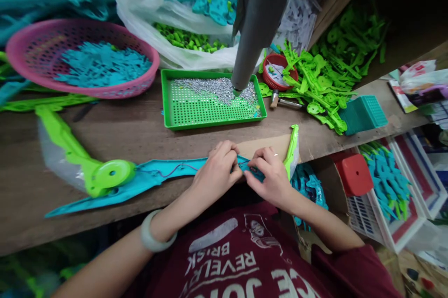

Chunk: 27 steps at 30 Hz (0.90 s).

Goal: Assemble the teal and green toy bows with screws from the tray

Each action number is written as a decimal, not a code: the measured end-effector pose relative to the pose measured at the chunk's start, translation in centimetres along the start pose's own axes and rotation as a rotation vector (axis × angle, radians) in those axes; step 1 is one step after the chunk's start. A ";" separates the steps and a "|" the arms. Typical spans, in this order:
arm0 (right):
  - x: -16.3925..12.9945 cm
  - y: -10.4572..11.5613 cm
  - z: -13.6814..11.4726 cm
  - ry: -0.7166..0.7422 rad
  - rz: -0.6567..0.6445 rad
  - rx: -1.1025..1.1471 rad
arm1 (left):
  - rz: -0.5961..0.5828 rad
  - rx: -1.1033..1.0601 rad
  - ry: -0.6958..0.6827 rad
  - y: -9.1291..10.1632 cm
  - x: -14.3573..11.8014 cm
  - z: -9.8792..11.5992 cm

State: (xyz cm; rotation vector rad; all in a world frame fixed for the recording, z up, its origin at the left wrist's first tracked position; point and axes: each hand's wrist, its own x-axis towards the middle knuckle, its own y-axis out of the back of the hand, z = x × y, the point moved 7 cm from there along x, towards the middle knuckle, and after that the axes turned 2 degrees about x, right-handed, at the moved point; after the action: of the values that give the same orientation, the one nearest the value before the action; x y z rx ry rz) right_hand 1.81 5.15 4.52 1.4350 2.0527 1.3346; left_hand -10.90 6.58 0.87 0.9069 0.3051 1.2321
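Note:
A long blue plastic shell (pixel 171 167), which looks like half of a toy bow, lies along the near edge of the bench. A thin dark reddish cord runs inside it. At its left end sits a bright green arm with a round wheel (pixel 112 174); another green arm (pixel 292 151) stands at the right end. My left hand (pixel 220 165) is closed over the shell's middle, its fingers bent. Just beside it, my right hand (pixel 271 174) has thumb and fingers brought together at the shell. Whatever small part lies between those fingertips is hidden.
Behind the shell is a green perforated tray (pixel 213 125) of small metal screws, with a grey powered screwdriver (pixel 254 31) hanging above it. A pink basket (pixel 21 60) holds blue parts. Green parts (pixel 315 83) are heaped at right, near a red basket (pixel 296 76).

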 end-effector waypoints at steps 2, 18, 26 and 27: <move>-0.2 -0.3 -0.4 -0.002 -0.042 -0.159 | -0.014 -0.028 0.009 0.0 0.1 -0.2; 0.2 -1.9 0.2 0.170 -0.117 -0.056 | -0.141 -0.217 -0.109 1.3 0.4 -0.2; -1.2 -0.1 0.6 0.010 -0.038 -0.170 | -0.170 -0.190 -0.138 1.3 0.1 0.1; -1.4 0.1 0.7 -0.018 -0.037 -0.187 | -0.172 -0.193 -0.139 1.3 0.1 0.1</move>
State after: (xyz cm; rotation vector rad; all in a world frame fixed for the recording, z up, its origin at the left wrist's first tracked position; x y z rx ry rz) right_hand 3.02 4.30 3.85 1.3169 1.8775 1.4504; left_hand -11.65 6.71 1.89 0.7785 0.1468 1.0155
